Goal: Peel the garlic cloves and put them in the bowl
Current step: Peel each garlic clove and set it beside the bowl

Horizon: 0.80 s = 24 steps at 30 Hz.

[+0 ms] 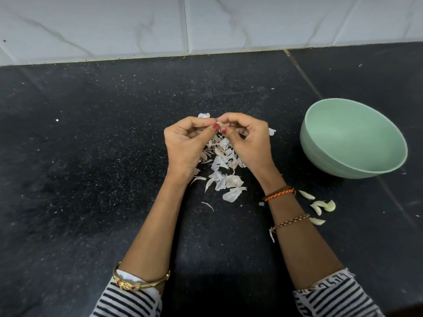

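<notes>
My left hand point(186, 143) and my right hand point(248, 139) meet above the black counter, both pinching one small pale garlic clove point(220, 124) between thumbs and fingertips. Most of the clove is hidden by the fingers. A pile of white garlic skins point(223, 165) lies under and just behind my hands. Several peeled cloves point(320, 205) lie on the counter to the right of my right forearm. The pale green bowl point(353, 138) stands at the right, a hand's width from my right hand, and nothing shows inside it.
The black speckled counter point(91, 156) stretches left and forward. A white tiled wall point(206, 24) rises at the back edge. Small skin scraps are scattered around, one point(207, 205) near my forearms.
</notes>
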### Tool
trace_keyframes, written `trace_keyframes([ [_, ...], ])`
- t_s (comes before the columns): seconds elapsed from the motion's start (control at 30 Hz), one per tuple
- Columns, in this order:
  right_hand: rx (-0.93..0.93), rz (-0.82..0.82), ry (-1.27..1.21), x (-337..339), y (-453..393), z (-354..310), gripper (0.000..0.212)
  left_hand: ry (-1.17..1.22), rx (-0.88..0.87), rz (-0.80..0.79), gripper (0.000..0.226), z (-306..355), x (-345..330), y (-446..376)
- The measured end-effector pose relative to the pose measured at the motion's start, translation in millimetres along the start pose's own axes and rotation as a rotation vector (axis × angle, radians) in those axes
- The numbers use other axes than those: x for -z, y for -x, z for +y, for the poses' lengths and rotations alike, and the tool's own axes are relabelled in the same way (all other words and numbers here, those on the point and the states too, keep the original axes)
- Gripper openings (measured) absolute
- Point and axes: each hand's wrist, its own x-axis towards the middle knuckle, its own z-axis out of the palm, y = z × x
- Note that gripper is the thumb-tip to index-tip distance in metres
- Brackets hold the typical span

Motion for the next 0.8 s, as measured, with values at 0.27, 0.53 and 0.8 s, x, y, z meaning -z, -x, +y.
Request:
trace_keyframes([
  [0.27,-0.053,-0.010,-0.149,4,1,-7,0.022,0.019,0.033,-0.043,0.020,-4,4,-3],
  [0.53,-0.100,-0.143,-0.218,6,-1,-7,0.013,-0.032,0.015,-0.105,0.021,-6,10,-3],
  [0.8,-0.092,-0.166,-0.221,4,1,-8,0.014,0.008,0.014,-0.099,0.027,-4,7,-1],
])
